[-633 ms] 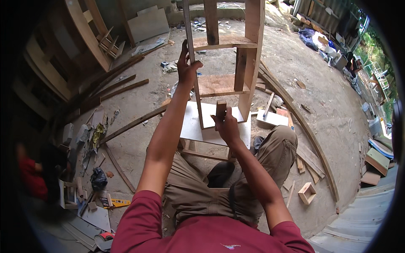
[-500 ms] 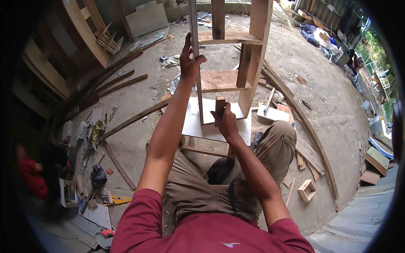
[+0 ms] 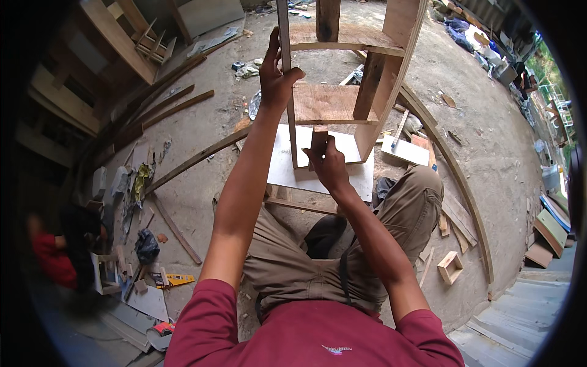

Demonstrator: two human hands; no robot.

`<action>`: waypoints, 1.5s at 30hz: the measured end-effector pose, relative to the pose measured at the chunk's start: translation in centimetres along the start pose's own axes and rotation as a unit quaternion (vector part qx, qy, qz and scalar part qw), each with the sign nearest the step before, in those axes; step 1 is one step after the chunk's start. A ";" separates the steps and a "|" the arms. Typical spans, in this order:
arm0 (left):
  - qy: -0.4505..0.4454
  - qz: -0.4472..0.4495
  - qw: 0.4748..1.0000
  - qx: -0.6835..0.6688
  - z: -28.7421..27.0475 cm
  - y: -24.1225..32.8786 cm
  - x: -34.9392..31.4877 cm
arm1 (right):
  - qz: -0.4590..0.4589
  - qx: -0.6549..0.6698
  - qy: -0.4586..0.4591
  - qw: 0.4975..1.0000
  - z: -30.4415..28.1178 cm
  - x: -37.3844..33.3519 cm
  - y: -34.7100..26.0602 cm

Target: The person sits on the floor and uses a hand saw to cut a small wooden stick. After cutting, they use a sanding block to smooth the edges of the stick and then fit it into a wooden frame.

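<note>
- Gripping the thin pale front upright (image 3: 285, 73) of an unfinished wooden shelf frame (image 3: 391, 55), the left hand (image 3: 275, 76) has its fingers wrapped shut around the strip, thumb hooked over its right edge, just above the lower shelf board (image 3: 327, 103).
- The right hand (image 3: 330, 166) is closed around a small brown wooden block (image 3: 318, 139); the block stands upright, its top just under the front edge of the lower shelf board and close to the right of the thin upright. Whether it touches the board cannot be told.
- The shelf frame rises from a flat white panel (image 3: 361, 174) that lies on the dusty concrete floor (image 3: 477, 122) just in front of the person's knees, which are in khaki trousers; a second shelf board (image 3: 348, 38) sits higher in the frame.
- On the floor to the left lie long dark timber battens (image 3: 183, 107), and a long curved wooden strip (image 3: 455, 171) sweeps along the right.
- A small open wooden box (image 3: 450, 267) sits right of the right knee; a yellow-handled hand saw (image 3: 174, 279) lies at lower left among scraps.
- At far left a blurred person in red (image 3: 52, 257) is partly in view.
</note>
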State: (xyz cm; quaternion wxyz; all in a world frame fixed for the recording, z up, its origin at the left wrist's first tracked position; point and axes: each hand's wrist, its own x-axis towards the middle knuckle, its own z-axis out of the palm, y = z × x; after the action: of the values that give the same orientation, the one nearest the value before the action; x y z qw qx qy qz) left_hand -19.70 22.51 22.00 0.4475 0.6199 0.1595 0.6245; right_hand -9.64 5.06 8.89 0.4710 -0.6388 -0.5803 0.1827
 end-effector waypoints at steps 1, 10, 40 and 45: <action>0.004 -0.002 1.000 0.002 0.2 -0.2 0.2 | -0.003 0.001 -0.002 1.000 0.4 0.1 0.5; -0.005 -0.005 1.000 0.008 -0.3 -1.2 2.0 | -0.014 -0.031 0.011 0.999 1.6 1.4 1.0; -0.021 0.014 0.999 -0.031 -0.1 -2.3 1.8 | 0.065 -0.021 -0.028 0.997 0.8 2.3 0.4; -0.021 -0.016 0.999 -0.047 -0.5 -2.6 2.0 | 0.022 -0.064 -0.038 0.997 2.0 2.3 0.0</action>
State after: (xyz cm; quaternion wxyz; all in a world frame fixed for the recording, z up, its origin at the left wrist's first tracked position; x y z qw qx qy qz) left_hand -18.87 25.67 21.23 0.4895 0.6081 0.1305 0.6111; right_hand -10.60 7.91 8.61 0.4022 -0.6727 -0.5946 0.1794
